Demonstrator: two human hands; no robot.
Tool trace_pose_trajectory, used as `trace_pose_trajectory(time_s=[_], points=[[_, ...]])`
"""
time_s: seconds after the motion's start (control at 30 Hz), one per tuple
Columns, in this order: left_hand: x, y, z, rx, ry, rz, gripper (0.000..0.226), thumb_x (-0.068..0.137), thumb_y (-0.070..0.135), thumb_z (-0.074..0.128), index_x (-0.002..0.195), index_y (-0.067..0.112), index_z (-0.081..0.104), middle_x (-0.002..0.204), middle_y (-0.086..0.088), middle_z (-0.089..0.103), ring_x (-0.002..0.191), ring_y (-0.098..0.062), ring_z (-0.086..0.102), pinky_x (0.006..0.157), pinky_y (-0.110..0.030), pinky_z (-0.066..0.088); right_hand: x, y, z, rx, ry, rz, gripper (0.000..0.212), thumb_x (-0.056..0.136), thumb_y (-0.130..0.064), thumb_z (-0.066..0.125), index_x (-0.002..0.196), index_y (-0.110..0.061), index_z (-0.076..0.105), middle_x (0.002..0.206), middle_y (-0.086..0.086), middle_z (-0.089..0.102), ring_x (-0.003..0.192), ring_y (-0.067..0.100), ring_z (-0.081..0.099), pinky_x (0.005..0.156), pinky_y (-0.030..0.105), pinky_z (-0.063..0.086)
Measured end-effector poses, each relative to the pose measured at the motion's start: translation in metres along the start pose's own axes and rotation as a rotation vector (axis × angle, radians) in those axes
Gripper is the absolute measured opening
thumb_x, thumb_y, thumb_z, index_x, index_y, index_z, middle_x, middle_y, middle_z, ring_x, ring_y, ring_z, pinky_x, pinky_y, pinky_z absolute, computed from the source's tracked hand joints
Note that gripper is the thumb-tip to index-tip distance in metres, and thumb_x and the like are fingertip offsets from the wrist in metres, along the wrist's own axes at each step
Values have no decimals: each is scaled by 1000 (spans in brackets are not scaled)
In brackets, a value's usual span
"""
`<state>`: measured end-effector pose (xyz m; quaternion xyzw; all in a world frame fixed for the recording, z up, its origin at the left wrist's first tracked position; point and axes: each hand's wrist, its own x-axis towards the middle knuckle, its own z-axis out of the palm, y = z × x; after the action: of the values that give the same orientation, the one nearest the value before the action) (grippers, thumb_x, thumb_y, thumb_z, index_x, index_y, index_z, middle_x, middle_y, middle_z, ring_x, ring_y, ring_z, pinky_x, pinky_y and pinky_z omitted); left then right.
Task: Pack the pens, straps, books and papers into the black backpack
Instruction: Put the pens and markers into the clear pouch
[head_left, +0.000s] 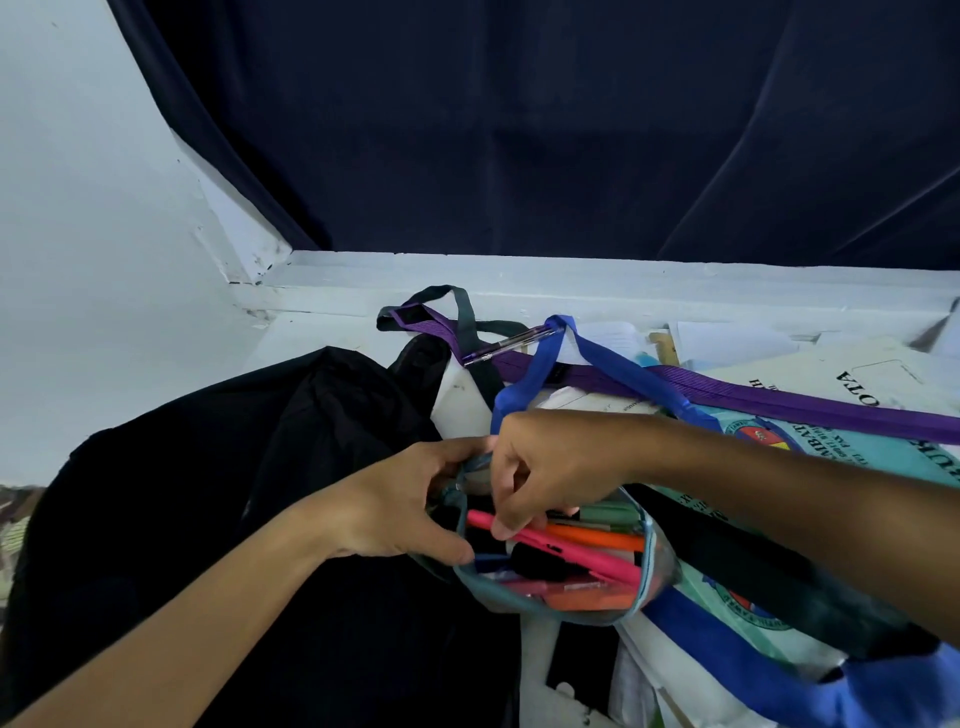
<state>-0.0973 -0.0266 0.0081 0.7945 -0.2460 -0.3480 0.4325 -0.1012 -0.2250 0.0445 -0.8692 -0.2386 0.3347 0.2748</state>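
Observation:
The black backpack lies slumped at the left. Beside it sits a clear pencil pouch with a teal rim, holding pink, orange and green pens. My left hand grips the pouch's left rim. My right hand reaches into its opening, fingertips pinching the pink pen. A purple strap, a blue strap and a dark strap lie behind. A clear pen rests on the purple strap. Books and papers are piled at the right.
A white ledge runs along the back under a dark blue curtain. A white wall stands at the left. More blue strap and white papers crowd the bottom right.

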Motion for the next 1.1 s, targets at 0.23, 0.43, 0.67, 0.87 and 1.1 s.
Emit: trace_pose_trajectory(time_s=[0.23,0.43,0.67,0.87,1.1], points=[[1,-2,-3,0,-10,16,88,70,-2,78,147,14,39,129,6,63,119,-9,60,108,-35,44,-3,-2,9,-4,9,40,22,85,-23,74,81,-1,71,71,15,71,45,5,56,53,19,45],[4,-4,-1,-201,1,-5,66,83,17,76,142,13,47,130,1,64,125,-12,57,108,-28,41,-6,1,-19,31,76,55,13,85,-17,73,80,-5,74,64,6,69,46,9,60,51,13,42],[9,-2,4,-283,139,-49,40,96,-4,50,134,8,54,123,1,68,119,-9,60,108,-22,39,11,56,-75,68,481,194,5,85,-3,67,82,-3,72,61,4,65,42,6,55,53,24,43],[13,-1,-9,-366,49,-88,47,85,-9,51,129,8,58,123,-10,67,123,-24,58,111,-32,38,62,114,-86,62,606,226,17,88,3,58,88,-6,72,74,1,67,67,17,65,50,18,45],[16,-6,-20,-434,-21,-126,48,79,1,54,126,10,61,124,-15,66,124,-33,56,111,-43,36,118,132,-83,-323,557,210,25,89,-12,58,106,-21,73,110,6,67,100,27,61,84,35,50]])
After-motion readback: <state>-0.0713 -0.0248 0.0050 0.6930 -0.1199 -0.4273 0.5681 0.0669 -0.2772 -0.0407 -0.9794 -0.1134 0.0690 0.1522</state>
